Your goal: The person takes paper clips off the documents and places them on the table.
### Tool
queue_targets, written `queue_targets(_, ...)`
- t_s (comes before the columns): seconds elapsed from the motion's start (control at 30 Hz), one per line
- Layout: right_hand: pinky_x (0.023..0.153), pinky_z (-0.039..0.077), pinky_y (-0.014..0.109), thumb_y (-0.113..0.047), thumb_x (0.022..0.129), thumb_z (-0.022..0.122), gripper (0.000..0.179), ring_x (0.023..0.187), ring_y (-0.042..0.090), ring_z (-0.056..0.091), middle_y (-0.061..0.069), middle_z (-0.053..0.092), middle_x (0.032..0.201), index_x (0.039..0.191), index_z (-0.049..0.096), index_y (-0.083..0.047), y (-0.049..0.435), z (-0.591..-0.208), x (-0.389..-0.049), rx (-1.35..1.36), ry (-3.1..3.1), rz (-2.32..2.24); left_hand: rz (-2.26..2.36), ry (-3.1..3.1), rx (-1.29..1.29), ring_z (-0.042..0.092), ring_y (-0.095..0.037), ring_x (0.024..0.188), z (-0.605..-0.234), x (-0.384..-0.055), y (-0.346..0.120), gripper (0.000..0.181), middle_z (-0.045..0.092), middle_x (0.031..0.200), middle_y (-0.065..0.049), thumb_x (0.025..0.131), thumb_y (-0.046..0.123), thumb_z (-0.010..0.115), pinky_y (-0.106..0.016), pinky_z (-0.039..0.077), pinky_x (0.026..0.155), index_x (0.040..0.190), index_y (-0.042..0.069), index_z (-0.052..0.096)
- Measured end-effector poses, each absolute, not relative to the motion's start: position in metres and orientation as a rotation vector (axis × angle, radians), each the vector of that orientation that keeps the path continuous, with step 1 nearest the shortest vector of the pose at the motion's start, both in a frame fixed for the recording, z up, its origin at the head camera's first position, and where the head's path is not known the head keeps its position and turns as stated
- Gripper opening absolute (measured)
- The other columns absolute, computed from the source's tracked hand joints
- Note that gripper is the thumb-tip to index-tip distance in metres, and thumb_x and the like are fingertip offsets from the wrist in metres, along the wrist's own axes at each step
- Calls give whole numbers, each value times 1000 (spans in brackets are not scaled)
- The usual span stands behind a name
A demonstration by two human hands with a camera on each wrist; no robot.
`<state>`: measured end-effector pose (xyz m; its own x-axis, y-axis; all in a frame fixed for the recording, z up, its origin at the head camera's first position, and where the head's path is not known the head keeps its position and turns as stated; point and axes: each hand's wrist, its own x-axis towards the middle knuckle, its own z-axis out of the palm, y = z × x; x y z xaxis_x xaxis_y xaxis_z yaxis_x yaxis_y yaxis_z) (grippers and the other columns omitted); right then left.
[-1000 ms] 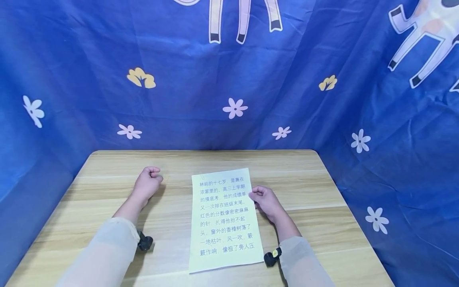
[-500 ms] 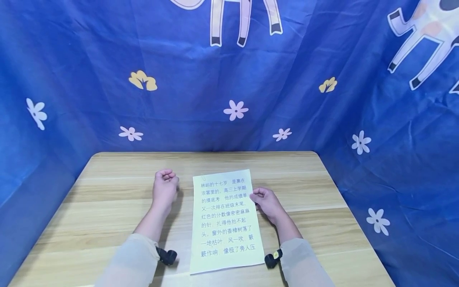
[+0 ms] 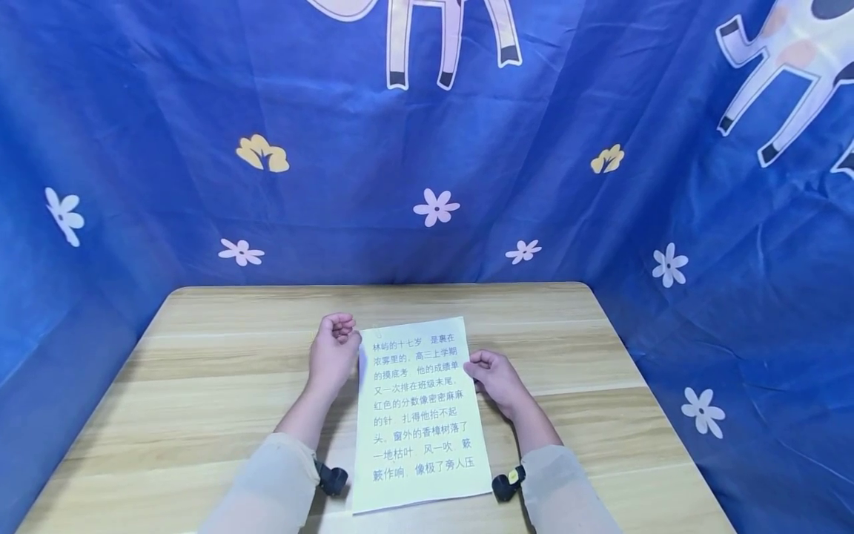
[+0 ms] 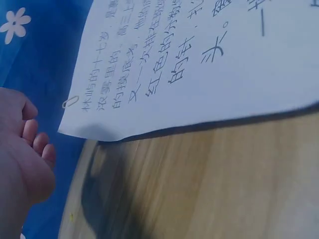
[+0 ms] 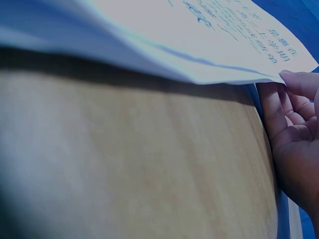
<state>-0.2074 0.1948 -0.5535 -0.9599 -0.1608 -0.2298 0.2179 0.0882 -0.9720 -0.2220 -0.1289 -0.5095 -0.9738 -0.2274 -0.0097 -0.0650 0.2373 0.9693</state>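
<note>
A sheaf of pale yellow paper (image 3: 420, 415) printed with Chinese characters lies at the middle of the table, its right side lifted. My right hand (image 3: 497, 378) pinches that right edge, thumb on top and fingers underneath, as the right wrist view shows. A small paper clip (image 4: 71, 102) sits at the top left corner of the sheets. Close beside this corner is my left hand (image 3: 335, 352), its fingers loosely curled and nothing visible in them. In the left wrist view a gap shows between the left fingers (image 4: 42, 142) and the paper.
The wooden table (image 3: 220, 371) ends at a blue curtain (image 3: 347, 148) with flowers and cows, hanging behind and at both sides. A tiny yellow object (image 4: 71, 217) lies near the table's edge. Black wrist cameras are strapped to both forearms.
My left hand has moved right across the table, from well left of the sheets to their top left corner. The right hand keeps its pinch on the right edge, and the paper stays in place.
</note>
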Motion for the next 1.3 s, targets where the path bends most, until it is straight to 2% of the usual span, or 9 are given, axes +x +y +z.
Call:
queue_targets(0.1,72,62,27,-6,103,67,14,83,14,73,1,80,96,113,68,5,194,-554,-208,58,2091,-1950,-1817,-2390,262,57,-28,128,-512,-226,-126,42,61,143,-17,103,8,60,-40,46,118,144,1,51)
queue_targets(0.37,73,62,27,-7,104,67,15,84,14,72,2,80,97,113,67,5,193,-555,-208,62,2090,-1941,-1873,-2437,251,58,-25,127,-525,-240,-128,44,62,145,-15,106,14,61,-29,49,110,148,2,52)
queue_targets(0.57,74,63,28,-7,104,67,15,85,15,73,3,80,98,113,67,5,193,-554,-208,54,2088,-1936,-1970,-2469,201,53,-28,138,-534,-243,-130,45,61,152,-14,108,19,62,-42,42,122,150,6,52)
queue_targets(0.63,75,63,28,-7,104,66,14,85,15,73,2,80,98,112,67,4,193,-554,-209,55,2090,-1937,-1978,-2483,169,51,-26,137,-537,-243,-131,44,61,153,-13,108,20,64,-42,39,122,149,8,53)
queue_targets(0.73,74,63,28,-7,104,66,13,85,14,73,1,79,96,111,67,4,194,-555,-209,59,2093,-1942,-1963,-2497,131,55,-22,119,-541,-242,-131,44,67,142,-9,106,21,67,-34,46,106,149,14,55)
queue_targets(0.9,73,61,27,-6,104,66,11,84,14,72,-1,78,94,110,67,4,195,-555,-210,61,2099,-1943,-1918,-2503,84,53,-15,84,-543,-240,-129,42,65,103,2,105,21,71,-25,47,72,145,19,61)
queue_targets(1.0,73,61,27,-6,104,66,11,85,14,72,0,78,95,110,67,4,195,-555,-210,63,2099,-1942,-1908,-2503,73,53,-12,77,-542,-238,-129,41,64,96,2,104,20,72,-23,45,65,144,19,62)
queue_targets(1.17,75,63,27,-6,104,66,12,85,14,73,3,78,98,111,67,4,195,-554,-210,72,2096,-1939,-1934,-2500,80,66,-13,87,-542,-237,-128,46,76,114,-11,103,21,75,-21,54,72,147,20,61)
queue_targets(1.3,75,63,27,-6,104,67,12,84,14,73,3,78,99,111,67,3,194,-554,-210,83,2099,-1933,-1945,-2498,80,71,-13,98,-542,-237,-128,51,77,125,-17,102,21,76,-18,57,81,149,17,60)
